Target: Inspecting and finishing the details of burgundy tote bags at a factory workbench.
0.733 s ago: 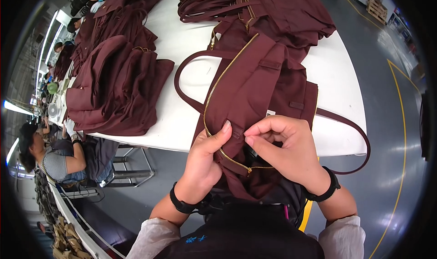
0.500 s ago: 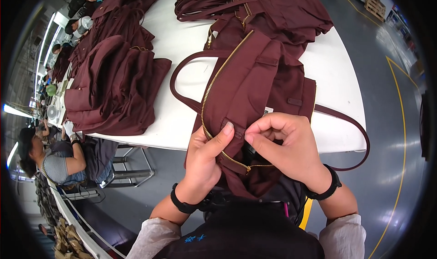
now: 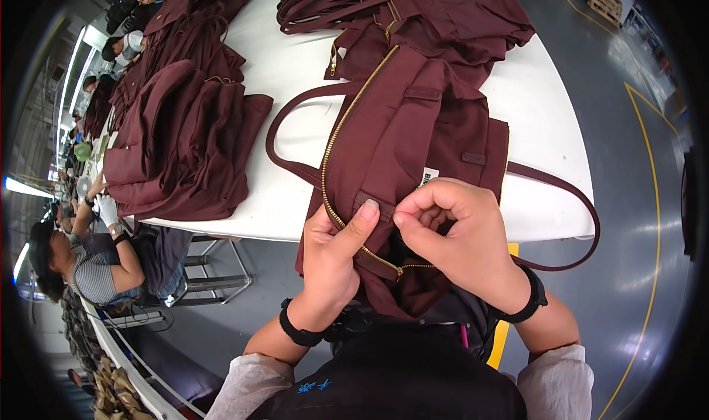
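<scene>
Two bare hands work at a burgundy bag (image 3: 399,125) that lies partly on the white table (image 3: 303,58) and hangs over its near edge toward the person's lap. The left hand (image 3: 332,261) grips the cloth beside a small stitched tab (image 3: 375,204), thumb on top, its other fingers partly hidden. The right hand (image 3: 461,228) is closed in a pinch just beside that tab; whether anything is between its fingertips is too small to tell. A gold zipper (image 3: 329,154) curves past the left thumb. More burgundy bags (image 3: 185,147) are heaped at the left, near a seated co-worker (image 3: 96,265).
</scene>
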Available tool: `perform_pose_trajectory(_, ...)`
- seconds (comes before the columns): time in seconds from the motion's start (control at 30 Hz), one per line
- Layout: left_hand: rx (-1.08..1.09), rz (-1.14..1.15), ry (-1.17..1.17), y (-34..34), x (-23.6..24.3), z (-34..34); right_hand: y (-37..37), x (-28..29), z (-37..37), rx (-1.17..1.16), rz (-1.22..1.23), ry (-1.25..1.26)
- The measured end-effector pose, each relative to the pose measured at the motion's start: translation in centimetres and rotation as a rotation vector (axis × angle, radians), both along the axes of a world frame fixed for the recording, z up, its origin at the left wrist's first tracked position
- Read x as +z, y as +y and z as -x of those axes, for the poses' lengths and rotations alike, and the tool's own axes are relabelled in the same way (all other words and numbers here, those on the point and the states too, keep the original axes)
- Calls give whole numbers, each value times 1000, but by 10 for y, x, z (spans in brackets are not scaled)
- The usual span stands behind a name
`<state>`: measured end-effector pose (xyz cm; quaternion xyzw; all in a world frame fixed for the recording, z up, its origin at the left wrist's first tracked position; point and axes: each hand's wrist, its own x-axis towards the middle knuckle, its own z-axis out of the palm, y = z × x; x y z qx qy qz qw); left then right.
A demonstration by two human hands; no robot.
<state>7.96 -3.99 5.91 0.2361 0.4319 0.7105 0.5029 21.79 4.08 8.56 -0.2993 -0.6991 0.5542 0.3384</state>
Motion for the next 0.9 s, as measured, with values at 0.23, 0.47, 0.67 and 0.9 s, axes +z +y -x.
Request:
perform_pose_trajectory(0.23, -20, -2, -54, 3, -3, 0, 4, 5, -2, 45, 188, 7)
perform_pose_trajectory(0.47, 51, -48, 150, 1, 2, -5, 10, -1, -3, 102, 209, 48)
perform_pose_trajectory(0.67, 93, 15, 449, 3, -5, -8, 9, 2, -15, 96, 411, 30)
perform_pose_trajectory(0.9, 190, -81, 686, 5, -8, -10, 11, -3, -12, 96, 198, -29)
